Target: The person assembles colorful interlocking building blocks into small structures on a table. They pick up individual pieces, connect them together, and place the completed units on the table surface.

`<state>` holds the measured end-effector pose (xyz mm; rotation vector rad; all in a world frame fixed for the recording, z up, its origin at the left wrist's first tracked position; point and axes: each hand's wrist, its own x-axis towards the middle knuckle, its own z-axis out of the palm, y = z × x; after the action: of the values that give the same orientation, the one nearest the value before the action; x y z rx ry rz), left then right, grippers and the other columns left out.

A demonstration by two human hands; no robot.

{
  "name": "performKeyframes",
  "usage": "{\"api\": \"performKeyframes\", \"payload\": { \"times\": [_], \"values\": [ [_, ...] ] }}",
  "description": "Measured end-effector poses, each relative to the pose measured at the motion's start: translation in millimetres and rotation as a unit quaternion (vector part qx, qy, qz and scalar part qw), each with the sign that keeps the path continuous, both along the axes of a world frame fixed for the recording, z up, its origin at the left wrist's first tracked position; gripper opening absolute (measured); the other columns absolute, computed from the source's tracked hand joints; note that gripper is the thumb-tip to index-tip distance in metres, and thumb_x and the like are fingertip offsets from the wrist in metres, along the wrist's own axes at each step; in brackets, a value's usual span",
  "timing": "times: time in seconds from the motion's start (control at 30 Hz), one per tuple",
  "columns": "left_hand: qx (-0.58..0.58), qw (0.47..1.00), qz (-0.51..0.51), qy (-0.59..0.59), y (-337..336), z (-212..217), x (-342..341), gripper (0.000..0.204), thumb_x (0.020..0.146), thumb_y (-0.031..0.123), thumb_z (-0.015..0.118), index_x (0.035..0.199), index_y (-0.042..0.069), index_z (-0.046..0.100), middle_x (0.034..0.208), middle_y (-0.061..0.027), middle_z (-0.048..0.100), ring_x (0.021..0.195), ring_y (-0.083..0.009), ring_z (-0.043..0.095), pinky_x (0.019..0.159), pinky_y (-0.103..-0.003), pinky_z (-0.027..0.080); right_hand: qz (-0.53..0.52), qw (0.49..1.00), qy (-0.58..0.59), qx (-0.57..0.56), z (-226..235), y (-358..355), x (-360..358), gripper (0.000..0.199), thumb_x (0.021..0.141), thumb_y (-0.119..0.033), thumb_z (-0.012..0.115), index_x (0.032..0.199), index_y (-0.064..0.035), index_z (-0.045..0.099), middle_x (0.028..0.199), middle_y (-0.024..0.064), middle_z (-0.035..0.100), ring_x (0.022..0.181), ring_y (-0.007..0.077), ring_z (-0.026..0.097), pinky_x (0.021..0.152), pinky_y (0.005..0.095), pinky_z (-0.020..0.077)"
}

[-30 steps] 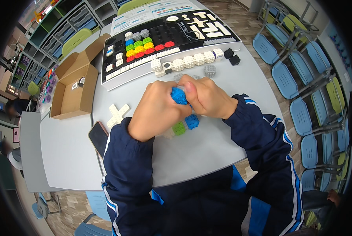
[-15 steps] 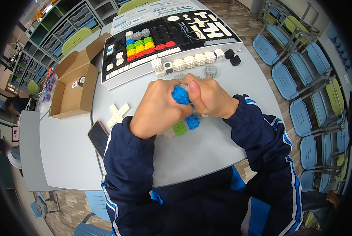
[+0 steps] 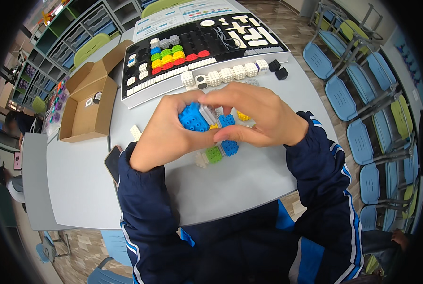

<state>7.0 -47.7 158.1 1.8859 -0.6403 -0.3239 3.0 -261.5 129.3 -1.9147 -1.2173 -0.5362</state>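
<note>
A blue studded cube block [image 3: 194, 118] sits in my left hand [image 3: 161, 128], its fingers and thumb wrapped round it. A pale grey connector piece [image 3: 208, 115] is on the block's right side. My right hand [image 3: 263, 116] curves round that side, index fingertip at the connector's top and thumb near its lower edge. Below my hands, a green block [image 3: 213, 155] and another blue block [image 3: 230, 147] lie on the table. A yellow block [image 3: 243, 116] shows partly behind my right fingers; other pieces there are mostly hidden.
A kit tray [image 3: 159, 87] of coloured blocks stands at the back, with a row of white blocks [image 3: 226, 74] along its front and black blocks [image 3: 281, 73] to the right. An open cardboard box [image 3: 86, 113], a phone [image 3: 113, 163] and a white piece [image 3: 135, 132] are left.
Both hands have opened out round the blue block, and my left hand has shifted left. The connector piece and the block's face show more. My right hand's pinch has loosened into a curve.
</note>
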Motion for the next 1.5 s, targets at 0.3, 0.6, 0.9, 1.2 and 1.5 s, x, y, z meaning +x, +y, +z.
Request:
{"api": "performKeyframes", "payload": {
  "times": [0.3, 0.6, 0.9, 1.2, 1.5],
  "values": [
    [0.005, 0.987, -0.059, 0.152, -13, 9, -9, 0.045, 0.073, 0.012, 0.084, 0.109, -0.002, 0.062, 0.079, -0.0024, 0.064, 0.063, -0.0077, 0.059, 0.054, -0.023, 0.048, -0.044, 0.984, -0.172, -0.025, -10, -2, 6, 0.044, 0.095, -0.039, 0.062, 0.104, 0.0039, 0.062, 0.083, 0.0135, 0.062, 0.067, 0.0288, 0.06, 0.057, 0.0356, 0.0476],
    [0.0, 1.0, -0.021, -0.01, -12, -16, -1, 0.038, 0.083, 0.015, 0.081, 0.112, 0.002, 0.06, 0.084, -0.0022, 0.065, 0.057, -0.0043, 0.058, 0.048, -0.018, 0.046, -0.164, 0.983, -0.087, -0.006, -21, -1, 10, 0.026, 0.1, -0.019, 0.05, 0.086, 0.0014, 0.059, 0.07, 0.014, 0.057, 0.057, 0.0323, 0.058, 0.053, 0.0389, 0.0465],
    [-0.018, 0.985, -0.1, 0.136, 1, -22, 22, 0.038, 0.086, 0.028, 0.079, 0.106, -0.001, 0.065, 0.071, -0.0027, 0.065, 0.053, -0.0061, 0.057, 0.049, -0.021, 0.044, -0.152, 0.985, -0.013, -0.077, -27, 3, 12, 0.026, 0.102, -0.02, 0.048, 0.082, -0.0027, 0.051, 0.062, 0.0152, 0.055, 0.056, 0.0352, 0.057, 0.052, 0.0423, 0.0454],
    [0.003, 0.99, -0.064, 0.122, -5, -23, 24, 0.031, 0.09, 0.03, 0.074, 0.101, 0.003, 0.063, 0.072, -0.0009, 0.062, 0.055, -0.0048, 0.053, 0.05, -0.02, 0.041, -0.099, 0.988, 0.114, -0.014, -25, -2, 15, 0.029, 0.107, -0.022, 0.037, 0.091, -0.0019, 0.049, 0.066, 0.0189, 0.054, 0.058, 0.0393, 0.056, 0.054, 0.0416, 0.0446],
    [-0.08, 0.988, -0.094, 0.096, -10, -21, 16, 0.04, 0.087, 0.027, 0.076, 0.119, 0.009, 0.059, 0.102, 0.0007, 0.061, 0.087, -0.0067, 0.056, 0.069, -0.021, 0.043, -0.092, 0.971, 0.214, 0.063, -34, -12, 30, 0.045, 0.109, -0.033, 0.031, 0.098, -0.0006, 0.06, 0.072, 0.0031, 0.058, 0.063, 0.0099, 0.055, 0.06, 0.0269, 0.0469]
  ]
}}
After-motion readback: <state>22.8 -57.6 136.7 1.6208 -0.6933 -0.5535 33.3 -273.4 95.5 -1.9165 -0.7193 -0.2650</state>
